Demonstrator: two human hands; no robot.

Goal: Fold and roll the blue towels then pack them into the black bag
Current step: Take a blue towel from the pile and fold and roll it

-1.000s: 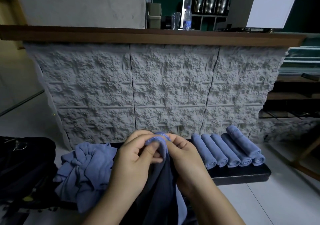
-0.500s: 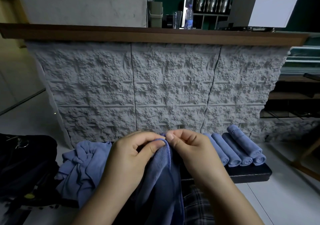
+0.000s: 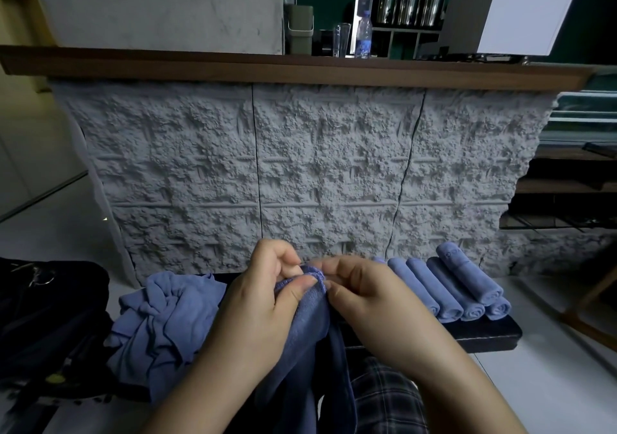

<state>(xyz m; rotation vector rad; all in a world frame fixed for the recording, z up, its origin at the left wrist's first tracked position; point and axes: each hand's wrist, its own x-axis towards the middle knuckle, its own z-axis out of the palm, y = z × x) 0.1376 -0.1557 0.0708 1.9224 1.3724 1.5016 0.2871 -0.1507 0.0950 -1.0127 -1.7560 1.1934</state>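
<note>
Both hands meet in the lower middle of the view and hold one blue towel (image 3: 302, 313) by its top edge. The left hand (image 3: 263, 303) has its fingers curled, and the thumb presses the cloth against the index finger – a clear pinch on the upper corner. The right hand (image 3: 364, 296) sits just beside it, its fingers bent and its fingertips touching the same edge of the towel from the right side; it also seems to pinch the cloth, though the contact is partly hidden by the fold. The rest of this towel hangs down between the forearms, over a leg in checked trousers (image 3: 387, 397).

Behind the hands lies a low dark worktop (image 3: 484, 333). On its right part a row of rolled towels (image 3: 457, 286) lies side by side – four on the surface, touching each other, and one more resting on top of the two rightmost rolls. On the left part a loose pile of unfolded blue towels (image 3: 160, 326) is heaped, with some cloth hanging over the front edge. The black bag (image 3: 50, 316) stands at the far left, just beside this pile.

Beyond rises a counter with a rough grey stone front (image 3: 300, 173), and a water bottle (image 3: 364, 34) stands on top of it.
</note>
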